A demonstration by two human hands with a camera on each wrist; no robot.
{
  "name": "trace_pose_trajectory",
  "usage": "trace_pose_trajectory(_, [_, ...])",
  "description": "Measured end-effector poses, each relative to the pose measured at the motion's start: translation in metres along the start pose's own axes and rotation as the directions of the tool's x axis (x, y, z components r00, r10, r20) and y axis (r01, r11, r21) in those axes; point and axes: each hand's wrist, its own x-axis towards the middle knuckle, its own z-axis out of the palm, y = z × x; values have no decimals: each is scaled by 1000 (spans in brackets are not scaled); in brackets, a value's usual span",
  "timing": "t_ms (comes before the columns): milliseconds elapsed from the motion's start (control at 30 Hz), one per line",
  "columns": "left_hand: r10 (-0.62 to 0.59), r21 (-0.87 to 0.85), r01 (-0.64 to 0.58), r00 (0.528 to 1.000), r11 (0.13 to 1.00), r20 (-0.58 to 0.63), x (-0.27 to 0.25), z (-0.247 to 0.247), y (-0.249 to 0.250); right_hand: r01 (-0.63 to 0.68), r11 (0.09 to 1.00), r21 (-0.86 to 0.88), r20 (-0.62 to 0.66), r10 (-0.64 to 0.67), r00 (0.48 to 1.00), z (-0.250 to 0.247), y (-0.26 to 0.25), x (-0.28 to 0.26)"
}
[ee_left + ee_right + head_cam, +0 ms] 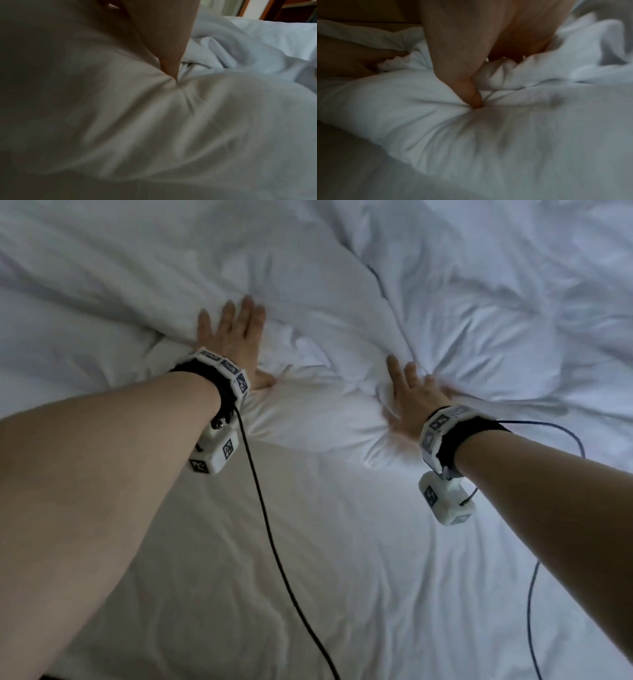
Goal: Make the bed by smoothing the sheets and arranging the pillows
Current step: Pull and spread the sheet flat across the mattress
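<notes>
A white crumpled duvet (342, 285) covers the far half of the bed, and its puffy near edge (322, 419) bulges between my hands. My left hand (233, 337) lies flat on it with straight fingers, its thumb (169, 65) digging into the fabric. My right hand (411, 395) presses down to the right with spread fingers, slightly blurred. Its thumb (467, 88) sinks into a pinched crease. The duvet (505, 135) creases outward from both thumbs. A smoother white sheet (308, 577) lies in front of the hands.
A black cable (270, 535) trails from my left wrist and a blue cable (531, 594) from my right wrist, both across the sheet. In the left wrist view a white pillow-like mound (274, 31) lies beyond the folds, with wooden furniture (283, 9) behind it.
</notes>
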Motion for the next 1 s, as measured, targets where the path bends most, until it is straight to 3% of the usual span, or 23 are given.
trace_pose_trajectory(133, [20,-26,-16,988,1000,150,29,25,-5,69,997,33,-11,-68,998,7,16,26])
trace_pose_trajectory(267, [-4,-52,14,983,999,184,57,41,-1,86,995,45,-65,-83,994,18,21,42])
trace_pose_trajectory(500, [-51,-120,70,987,990,154,80,42,4,76,995,57,-45,-73,996,27,22,60])
trace_pose_trajectory(700, [-46,-96,60,989,994,141,73,40,6,17,1000,10,-123,-16,992,25,10,51])
trace_pose_trajectory(1000, [-79,-165,64,993,984,-88,11,30,18,-71,996,-53,-130,63,990,14,-6,34])
